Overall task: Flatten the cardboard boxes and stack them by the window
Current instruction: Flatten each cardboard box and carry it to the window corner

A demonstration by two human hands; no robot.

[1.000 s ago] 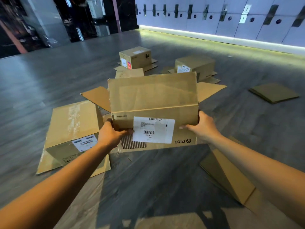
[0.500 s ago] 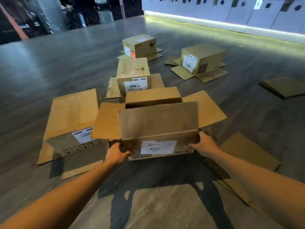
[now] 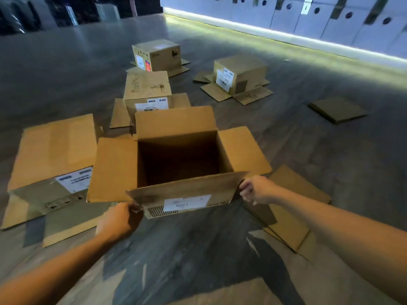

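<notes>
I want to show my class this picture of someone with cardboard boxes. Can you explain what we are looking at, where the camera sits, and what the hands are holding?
No machine here: a person wears a wide-angle camera on the head, looking forward and down, so you see their own two arms. The left hand and right hand each grip a corner of the near flap of an open box, empty inside, its flaps spread. On the grey floor around it stand four more boxes: one at the left, one behind with handwriting, and two farther off. Flattened cardboard lies at the right and under the right arm.
</notes>
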